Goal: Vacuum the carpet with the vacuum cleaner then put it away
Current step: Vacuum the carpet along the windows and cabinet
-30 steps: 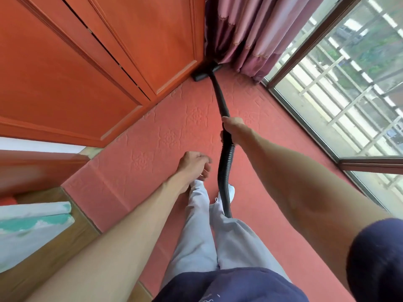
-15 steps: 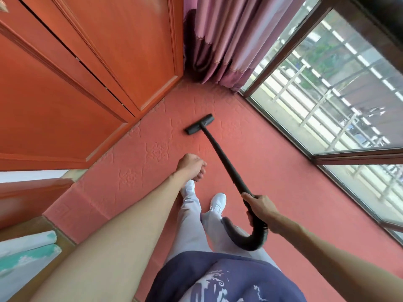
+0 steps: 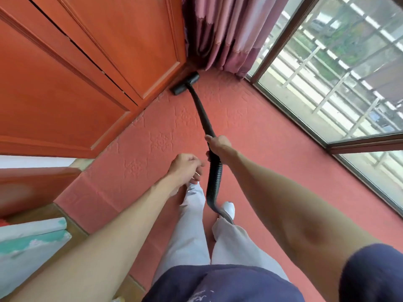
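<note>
A red embossed carpet (image 3: 250,136) covers the floor. The vacuum's black wand (image 3: 201,112) runs away from me to its flat black nozzle (image 3: 186,83), which lies on the carpet against the foot of the orange wardrobe, near the curtain corner. My right hand (image 3: 218,144) grips the wand where it joins the ribbed black hose (image 3: 214,182). The hose drops past my legs and goes out of sight behind them. My left hand (image 3: 187,166) hangs in front of me with loosely curled fingers and holds nothing. The vacuum's body is not in view.
An orange wooden wardrobe (image 3: 91,68) lines the left side. A mauve curtain (image 3: 226,29) hangs in the far corner. Glass windows in a dark frame (image 3: 327,83) run along the right. At lower left are bare wooden floor (image 3: 63,214) and a white and teal object (image 3: 28,243).
My right hand has pushed the wand forward. The nozzle went from mid-carpet back to the wardrobe's foot by the curtain, where it was a second ago. My left hand stayed idle.
</note>
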Demonstrator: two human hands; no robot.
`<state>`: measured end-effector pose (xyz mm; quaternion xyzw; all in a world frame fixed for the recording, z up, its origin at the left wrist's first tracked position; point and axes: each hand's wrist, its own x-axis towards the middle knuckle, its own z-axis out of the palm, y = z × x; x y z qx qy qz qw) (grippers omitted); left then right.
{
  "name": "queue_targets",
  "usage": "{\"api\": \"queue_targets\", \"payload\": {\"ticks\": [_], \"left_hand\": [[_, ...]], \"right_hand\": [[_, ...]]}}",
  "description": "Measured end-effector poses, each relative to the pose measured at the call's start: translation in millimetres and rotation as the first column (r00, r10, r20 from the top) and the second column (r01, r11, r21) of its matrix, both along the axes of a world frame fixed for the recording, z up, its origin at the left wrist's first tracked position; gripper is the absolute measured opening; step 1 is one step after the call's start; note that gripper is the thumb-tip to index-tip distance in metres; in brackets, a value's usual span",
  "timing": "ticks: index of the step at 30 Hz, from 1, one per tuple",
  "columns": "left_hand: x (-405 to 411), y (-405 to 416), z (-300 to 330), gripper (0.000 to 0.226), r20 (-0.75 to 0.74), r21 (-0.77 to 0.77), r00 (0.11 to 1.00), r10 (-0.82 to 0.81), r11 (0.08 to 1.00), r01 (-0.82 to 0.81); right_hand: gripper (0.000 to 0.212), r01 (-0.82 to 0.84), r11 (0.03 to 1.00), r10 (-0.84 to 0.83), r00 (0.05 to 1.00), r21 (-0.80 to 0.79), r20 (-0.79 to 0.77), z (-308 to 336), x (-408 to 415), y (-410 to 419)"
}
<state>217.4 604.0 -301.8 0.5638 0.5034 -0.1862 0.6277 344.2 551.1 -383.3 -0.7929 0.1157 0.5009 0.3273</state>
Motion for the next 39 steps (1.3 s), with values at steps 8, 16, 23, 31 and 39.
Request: {"api": "queue_targets", "payload": {"ticks": [8, 16, 23, 31, 39], "left_hand": [[-48, -78, -9, 0.018, -0.137, 0.062, 0.991, 0.006, 0.998, 0.003], [-35, -162, 3, 0.017, -0.057, 0.091, 0.969, -0.241, 0.965, 0.246], [-43, -153, 18, 0.015, -0.068, 0.126, 0.983, -0.17, 0.976, 0.178], [-77, -99, 19, 0.019, -0.058, 0.091, 0.998, 0.007, 0.996, -0.002], [-110, -50, 5, 0.022, -0.03, 0.045, 0.989, 0.144, 0.989, -0.142]], "right_hand": [[0.022, -0.165, 0.986, 0.165, 0.986, 0.004, 0.014, 37, -77, -149], [0.017, -0.164, 0.984, 0.16, 0.985, -0.069, -0.064, 78, -72, -279], [0.017, -0.167, 0.985, 0.166, 0.985, -0.037, -0.051, 56, -71, -190], [0.022, -0.226, 0.974, 0.226, 0.974, -0.009, 0.013, 30, -75, -63], [0.023, -0.341, 0.939, 0.344, 0.931, -0.046, 0.124, 4, -47, 6]]}}
